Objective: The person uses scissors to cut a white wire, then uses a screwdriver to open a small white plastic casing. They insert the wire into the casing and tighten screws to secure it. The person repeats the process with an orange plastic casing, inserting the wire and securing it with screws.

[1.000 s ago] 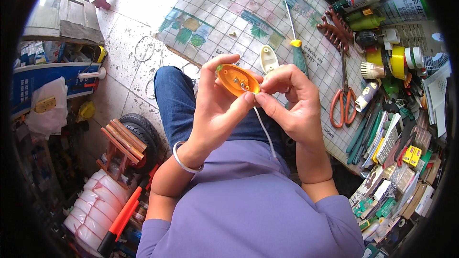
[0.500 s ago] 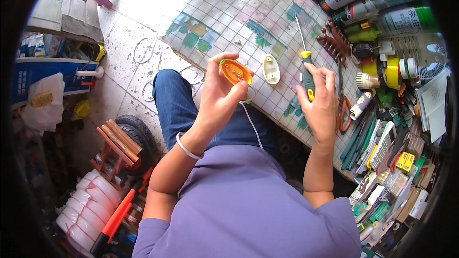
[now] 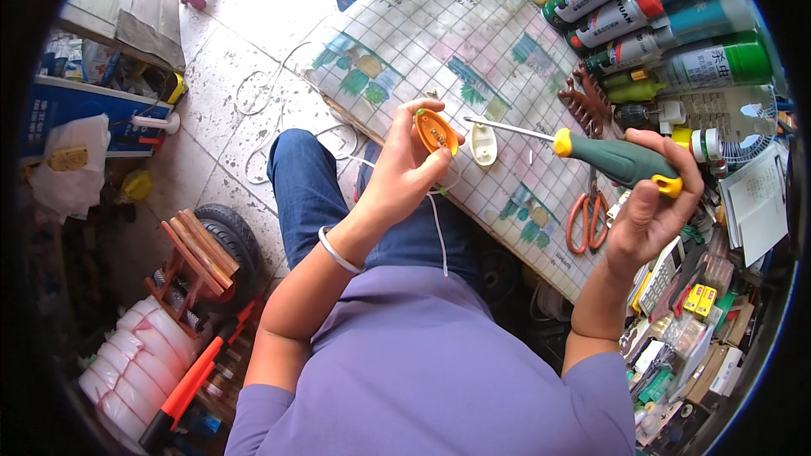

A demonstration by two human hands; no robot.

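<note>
My left hand (image 3: pixel 404 171) grips an orange oval shell (image 3: pixel 429 128) between thumb and fingers, its hollow side up. Small metal parts sit inside the shell, too small to tell apart. A white cable (image 3: pixel 438 228) hangs below that hand toward my lap. Raised over the right part of the table, my right hand (image 3: pixel 646 219) is closed on the green and yellow handle of a screwdriver (image 3: pixel 612 159). Its shaft points left, the tip near the orange shell and apart from it. On the table beneath the tip lies a cream oval cover (image 3: pixel 484 150), hollow side up.
Orange-handled scissors or pliers (image 3: pixel 576 232) lie on the grid-patterned table (image 3: pixel 422 34). Spray cans (image 3: pixel 612 21) and a brown clawed object (image 3: pixel 583 105) crowd its right side. Tools and small boxes (image 3: pixel 699 299) fill the lower right. A small wheel (image 3: pixel 228 236) stands at my left.
My right hand has picked the screwdriver up off the table and swung it so its shaft points left toward the shell. My left hand, still holding the shell, has shifted slightly right in view.
</note>
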